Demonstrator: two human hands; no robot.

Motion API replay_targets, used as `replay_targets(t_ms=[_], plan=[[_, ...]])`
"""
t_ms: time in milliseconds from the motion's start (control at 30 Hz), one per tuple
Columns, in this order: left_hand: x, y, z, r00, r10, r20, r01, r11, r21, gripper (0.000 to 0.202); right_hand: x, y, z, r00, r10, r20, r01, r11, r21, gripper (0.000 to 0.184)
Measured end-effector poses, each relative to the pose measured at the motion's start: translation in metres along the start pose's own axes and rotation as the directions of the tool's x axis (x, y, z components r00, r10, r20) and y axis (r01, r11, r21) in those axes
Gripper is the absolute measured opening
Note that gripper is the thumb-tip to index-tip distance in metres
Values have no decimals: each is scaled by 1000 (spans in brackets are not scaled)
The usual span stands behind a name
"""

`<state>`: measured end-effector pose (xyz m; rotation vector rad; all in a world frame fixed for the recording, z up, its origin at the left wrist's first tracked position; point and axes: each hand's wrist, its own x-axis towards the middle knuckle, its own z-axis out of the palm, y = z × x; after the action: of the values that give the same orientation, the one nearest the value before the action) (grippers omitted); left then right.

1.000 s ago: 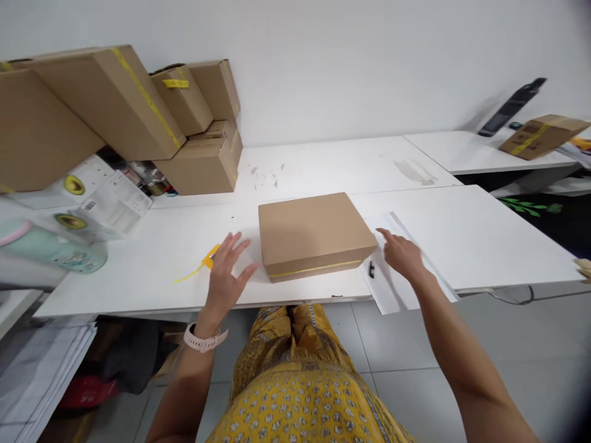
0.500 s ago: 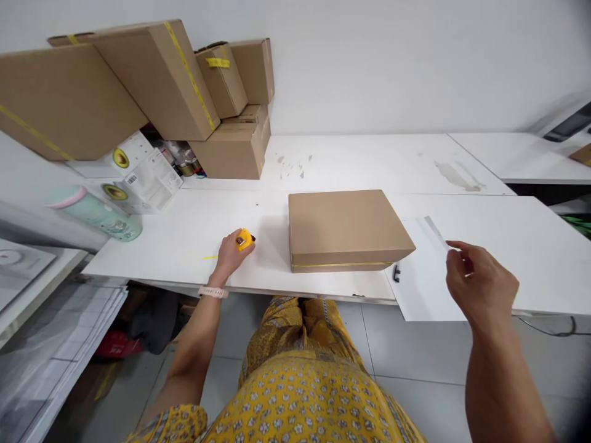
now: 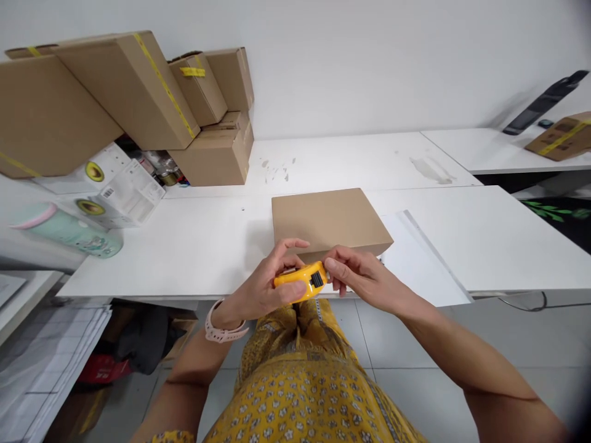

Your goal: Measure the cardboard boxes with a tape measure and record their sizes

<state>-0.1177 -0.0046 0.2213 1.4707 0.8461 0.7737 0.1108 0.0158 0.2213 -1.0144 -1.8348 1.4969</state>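
Observation:
A yellow tape measure [image 3: 295, 283] with a black button rests in my left hand [image 3: 265, 289], the thumb along its near side and the forefinger raised. My right hand [image 3: 364, 277] is closed in a pinch at the right end of the tape measure; the tape's tip is hidden by those fingers. Just behind both hands, a closed brown cardboard box [image 3: 327, 215] lies on the white table [image 3: 207, 246], its front partly covered by them. Under the box's right side sits white paper [image 3: 415, 264], reaching past the table's front edge.
Brown cartons [image 3: 124, 86] are stacked at the back left above white boxes with avocado pictures [image 3: 124, 191]. A mint-green bottle [image 3: 69, 227] stands at the left. A black bottle [image 3: 545, 101] and a taped carton [image 3: 563, 138] are at the far right.
My left hand has brought the tape measure up from the table toward the middle. My right hand has left the paper's edge and come over to the tape measure. The view has shifted right.

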Motion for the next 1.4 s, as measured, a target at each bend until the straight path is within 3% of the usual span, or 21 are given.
replay_targets(t_ms=[100,167,200,300,367,433,567,733,967,1067,1400], plan=[[3,-1,-9,999,-42,-21,42,999,31,65,2,2,-20,1000,7,-11,-8,999,-41,48],[6,0,-23,994,-50,-96,57,996,69,64,7,7,-48,991,-5,-136,-3,998,-60,52],[7,1,-33,987,-46,-155,60,994,91,62,10,12,-66,969,-16,-248,1,998,-59,54],[8,-1,-72,941,-55,-334,109,984,143,56,19,38,-124,840,-10,-543,17,1000,8,52],[8,-6,-99,915,-93,-392,166,973,157,55,24,60,-153,795,29,-606,-3,999,45,51],[8,-12,-122,908,-132,-398,211,964,162,55,28,80,-166,777,86,-623,-42,995,86,50],[10,-22,-149,907,-207,-367,270,954,130,55,40,102,-159,772,165,-614,-106,986,131,44],[15,-26,-159,909,-205,-364,264,957,119,60,54,103,-143,753,155,-640,-119,988,100,36],[29,-23,-155,933,-183,-311,241,957,161,62,62,108,-136,719,108,-687,-129,991,21,29],[36,-21,-150,942,-181,-283,234,958,168,62,63,110,-133,728,114,-676,-155,988,0,31],[50,-25,-144,954,-184,-236,225,961,159,61,62,109,-132,780,306,-546,-247,952,181,51]])
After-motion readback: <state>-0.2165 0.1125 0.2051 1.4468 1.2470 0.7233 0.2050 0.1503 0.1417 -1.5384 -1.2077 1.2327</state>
